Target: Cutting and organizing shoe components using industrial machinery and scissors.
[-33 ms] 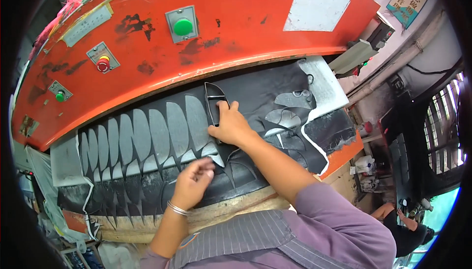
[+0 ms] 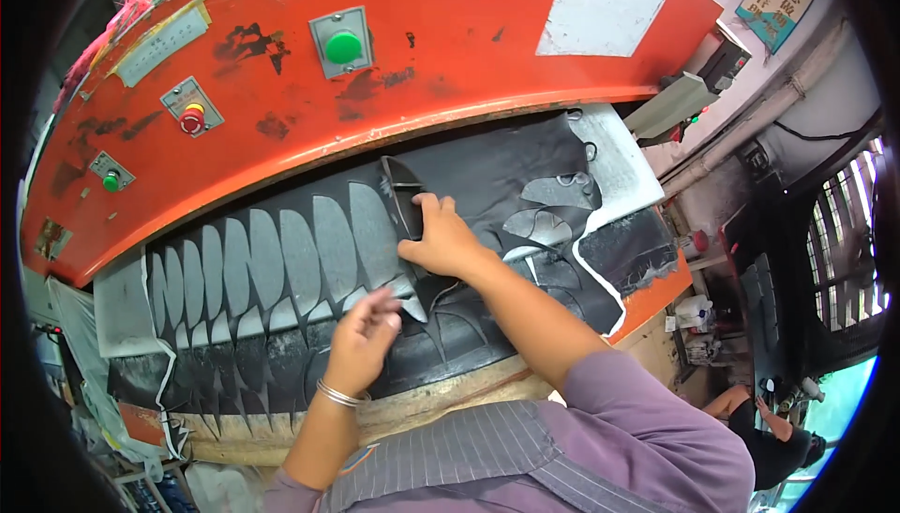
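Note:
My right hand [image 2: 443, 241] grips the right side of a metal cutting die [image 2: 403, 178], a thin-walled, curved outline with a crossbar. The die stands slightly tilted on a black sheet of material [image 2: 506, 152], right of a row of cut-outs. Those curved, leaf-shaped gaps [image 2: 295, 255] show the grey-white board beneath. My left hand [image 2: 364, 340], with a bangle at its wrist, hovers over the sheet's near part, fingers loosely bent and slightly blurred. I see nothing in it. Just right of its fingertips is a small pale gap [image 2: 412, 307].
Across the far side runs a machine's orange beam [image 2: 459, 54] with a green button [image 2: 343, 46] and a red knob [image 2: 192, 119]. The white board [image 2: 614, 162] shows at right. A worn wooden edge [image 2: 412, 396] lies nearest me. Another person [image 2: 773, 443] is at far right.
The die has shifted slightly left and tilted, with my right hand still on it. My left hand has moved a little up and left.

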The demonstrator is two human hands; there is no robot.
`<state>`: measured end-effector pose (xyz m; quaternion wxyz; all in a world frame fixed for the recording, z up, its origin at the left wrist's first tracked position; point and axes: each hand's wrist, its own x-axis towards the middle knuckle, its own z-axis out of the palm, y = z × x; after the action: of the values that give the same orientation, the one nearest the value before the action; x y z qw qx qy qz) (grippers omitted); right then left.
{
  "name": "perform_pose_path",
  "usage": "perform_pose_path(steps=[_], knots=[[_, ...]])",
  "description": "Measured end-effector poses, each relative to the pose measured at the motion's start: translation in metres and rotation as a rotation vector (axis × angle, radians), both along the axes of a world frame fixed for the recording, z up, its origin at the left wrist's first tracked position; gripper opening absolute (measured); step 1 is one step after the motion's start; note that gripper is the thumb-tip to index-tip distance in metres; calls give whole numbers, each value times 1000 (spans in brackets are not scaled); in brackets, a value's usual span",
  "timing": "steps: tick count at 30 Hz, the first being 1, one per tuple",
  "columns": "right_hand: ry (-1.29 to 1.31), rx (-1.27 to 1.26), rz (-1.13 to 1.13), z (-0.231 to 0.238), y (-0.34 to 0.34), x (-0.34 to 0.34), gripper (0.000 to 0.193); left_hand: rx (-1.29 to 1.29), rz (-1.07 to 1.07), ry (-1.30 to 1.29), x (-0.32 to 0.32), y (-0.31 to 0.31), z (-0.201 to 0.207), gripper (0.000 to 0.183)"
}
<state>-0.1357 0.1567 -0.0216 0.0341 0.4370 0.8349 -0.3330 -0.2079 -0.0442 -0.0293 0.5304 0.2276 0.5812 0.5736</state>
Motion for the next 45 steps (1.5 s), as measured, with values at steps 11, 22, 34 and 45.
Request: perform_pose_path(steps=[11, 22, 34, 45], knots=[[101, -593, 642, 19, -40, 54, 59, -13, 108, 206, 6, 14, -20, 60], [121, 157, 400, 49, 82, 73, 59, -196, 333, -120, -10, -39, -12, 43], [256, 391, -62, 68, 155, 177, 67, -11, 412, -485, -12, -16, -19, 21], [279, 283, -64, 46, 141, 168, 66, 135, 382, -600, -5, 24, -28, 46]])
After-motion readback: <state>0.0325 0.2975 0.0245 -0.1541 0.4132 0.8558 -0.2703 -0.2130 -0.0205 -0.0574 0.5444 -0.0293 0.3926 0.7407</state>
